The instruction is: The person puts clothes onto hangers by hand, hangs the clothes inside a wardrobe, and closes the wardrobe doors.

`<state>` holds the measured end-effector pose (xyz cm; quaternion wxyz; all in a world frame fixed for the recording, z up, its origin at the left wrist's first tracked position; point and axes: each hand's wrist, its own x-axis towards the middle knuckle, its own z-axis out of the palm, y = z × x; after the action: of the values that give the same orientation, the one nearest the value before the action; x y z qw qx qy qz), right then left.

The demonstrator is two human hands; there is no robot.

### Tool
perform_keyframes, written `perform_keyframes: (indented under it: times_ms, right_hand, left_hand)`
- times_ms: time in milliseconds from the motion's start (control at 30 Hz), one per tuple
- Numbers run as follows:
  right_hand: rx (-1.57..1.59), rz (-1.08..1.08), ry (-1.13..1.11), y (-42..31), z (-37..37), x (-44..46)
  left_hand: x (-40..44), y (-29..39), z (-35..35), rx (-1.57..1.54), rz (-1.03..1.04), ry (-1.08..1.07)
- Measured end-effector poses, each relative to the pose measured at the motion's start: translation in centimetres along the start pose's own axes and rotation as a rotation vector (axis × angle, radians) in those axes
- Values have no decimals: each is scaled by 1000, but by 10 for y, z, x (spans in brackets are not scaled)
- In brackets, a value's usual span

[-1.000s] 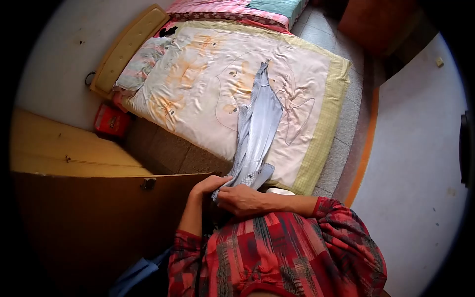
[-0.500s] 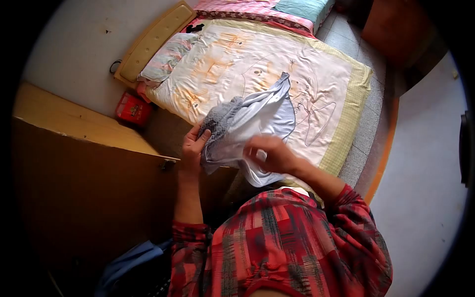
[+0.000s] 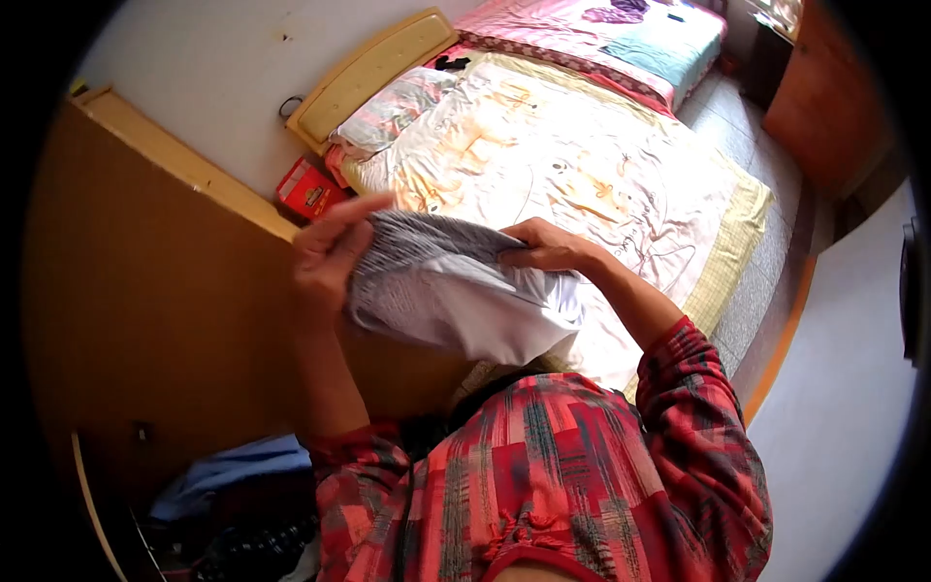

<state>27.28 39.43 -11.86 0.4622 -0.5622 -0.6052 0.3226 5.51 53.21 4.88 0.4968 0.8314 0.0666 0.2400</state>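
Note:
A grey-and-white garment (image 3: 456, 291) hangs stretched between my two hands in front of my body. Its ribbed-looking grey part runs along the top, and the white cloth droops below. My left hand (image 3: 335, 254) grips the garment's left edge, its index finger pointing out and slightly blurred. At the upper right edge my right hand (image 3: 551, 244) pinches the cloth between thumb and fingers. Folds hide part of the garment, so its exact kind cannot be made out.
Beyond the garment is a bed with a printed pale cover (image 3: 621, 194), a pillow (image 3: 398, 109) and a headboard (image 3: 373, 73). A red box (image 3: 308, 189) stands beside it. A brown wooden panel (image 3: 184, 262) is close on my left, with blue cloth (image 3: 228, 470) low beside it.
My right hand has moved from in front of the white cloth up to the garment's far edge and grips it. The garment is now spread sideways; my view has shifted left.

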Motion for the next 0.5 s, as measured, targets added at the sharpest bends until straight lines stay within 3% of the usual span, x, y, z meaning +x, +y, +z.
perform_keyframes:
  times_ms: [67, 200, 267, 333, 467, 500]
  right_hand:
    - [15, 254, 7, 21, -6, -5]
    - [392, -3, 153, 50, -36, -23]
    - [369, -29, 205, 31, -65, -35]
    - [612, -34, 312, -1, -88, -46]
    - [619, 136, 601, -54, -121, -53]
    - [612, 108, 538, -62, -128, -58]
  left_hand:
    - [-5, 1, -13, -259, 38, 225]
    - [-12, -5, -36, -237, 27, 282]
    - [-9, -10, -39, 61, -4, 217]
    - [-7, -37, -44, 79, -56, 162]
    - [-4, -71, -35, -30, -47, 58]
    - [-4, -72, -33, -57, -10, 42]
